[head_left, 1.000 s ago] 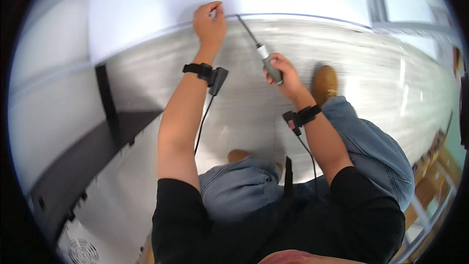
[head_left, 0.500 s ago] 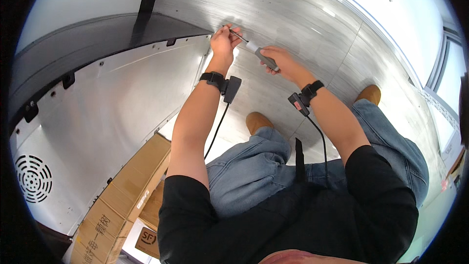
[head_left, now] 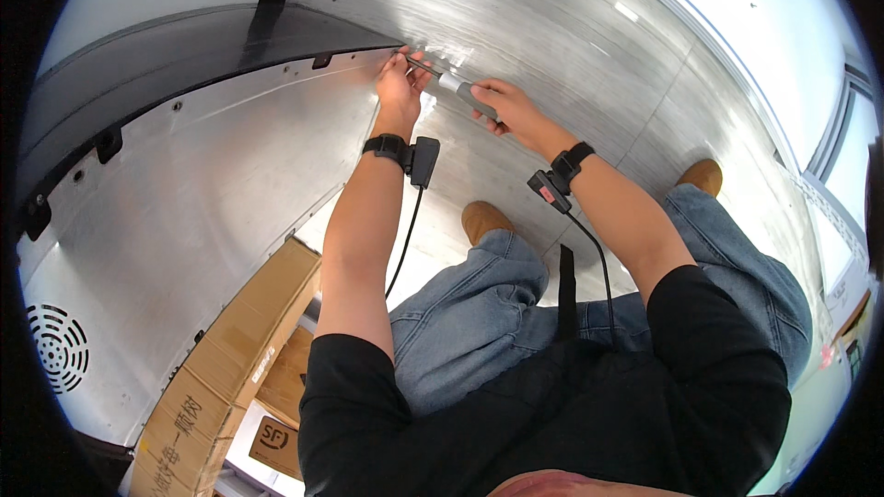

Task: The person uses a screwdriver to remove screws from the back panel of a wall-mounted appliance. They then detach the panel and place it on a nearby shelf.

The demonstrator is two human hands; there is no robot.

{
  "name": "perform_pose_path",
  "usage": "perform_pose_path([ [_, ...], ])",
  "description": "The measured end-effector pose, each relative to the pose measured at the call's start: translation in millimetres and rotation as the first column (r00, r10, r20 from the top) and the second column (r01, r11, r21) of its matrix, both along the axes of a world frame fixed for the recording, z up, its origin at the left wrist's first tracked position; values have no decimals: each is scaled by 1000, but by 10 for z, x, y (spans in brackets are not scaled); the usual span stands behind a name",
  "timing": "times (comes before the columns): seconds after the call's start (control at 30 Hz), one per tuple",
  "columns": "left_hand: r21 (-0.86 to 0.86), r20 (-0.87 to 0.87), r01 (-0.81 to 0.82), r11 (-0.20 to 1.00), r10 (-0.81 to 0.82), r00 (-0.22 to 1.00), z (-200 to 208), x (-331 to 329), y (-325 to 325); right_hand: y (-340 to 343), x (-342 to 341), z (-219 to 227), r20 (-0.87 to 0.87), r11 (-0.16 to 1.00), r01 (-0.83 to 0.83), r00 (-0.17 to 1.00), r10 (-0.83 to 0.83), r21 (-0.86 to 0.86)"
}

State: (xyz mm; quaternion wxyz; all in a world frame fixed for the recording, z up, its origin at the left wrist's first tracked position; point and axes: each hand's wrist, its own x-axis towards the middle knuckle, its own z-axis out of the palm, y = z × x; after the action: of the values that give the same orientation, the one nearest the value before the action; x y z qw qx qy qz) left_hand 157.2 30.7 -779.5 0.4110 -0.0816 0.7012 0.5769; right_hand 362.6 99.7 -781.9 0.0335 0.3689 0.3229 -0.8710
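Note:
My right hand [head_left: 502,109] is wrapped round the grey handle of a screwdriver [head_left: 462,89], which has a lit, whitish collar. Its thin dark shaft runs up and left to the fingers of my left hand [head_left: 401,83]. Those fingers are closed about the shaft near its tip, at the far corner of a metal panel [head_left: 230,193]. The tip itself, and any screw there, is hidden by the fingers. Along the panel's dark upper edge are several holes and black clips [head_left: 109,143].
Below the panel lie a long brown cardboard box [head_left: 249,313] and a smaller carton [head_left: 279,442]. The grey floor [head_left: 589,64] stretches beyond my hands to a white wall [head_left: 737,18]. A cable hangs from the black strap device [head_left: 424,162] on each wrist.
Both hands have shifted left with the screwdriver, bringing its tip to the panel's corner. The view has moved slightly as well.

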Motion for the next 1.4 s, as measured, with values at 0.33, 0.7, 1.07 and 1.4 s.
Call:
perform_pose_path([
  [0.33,-15,-23,29,999,-29,999,-11,8,-1,-16,10,-28,-8,1000,3,1000,-3,-5],
  [0.7,-20,-21,51,999,-51,998,63,19,19,-8,9,-46,-4,999,19,1000,-20,-43],
  [1.07,-47,-36,57,997,-59,998,63,7,24,20,-3,-2,1,991,46,999,-47,-127],
  [1.4,-74,-48,-1,997,-2,999,49,9,26,23,-17,-84,-15,958,77,996,-84,-277],
])
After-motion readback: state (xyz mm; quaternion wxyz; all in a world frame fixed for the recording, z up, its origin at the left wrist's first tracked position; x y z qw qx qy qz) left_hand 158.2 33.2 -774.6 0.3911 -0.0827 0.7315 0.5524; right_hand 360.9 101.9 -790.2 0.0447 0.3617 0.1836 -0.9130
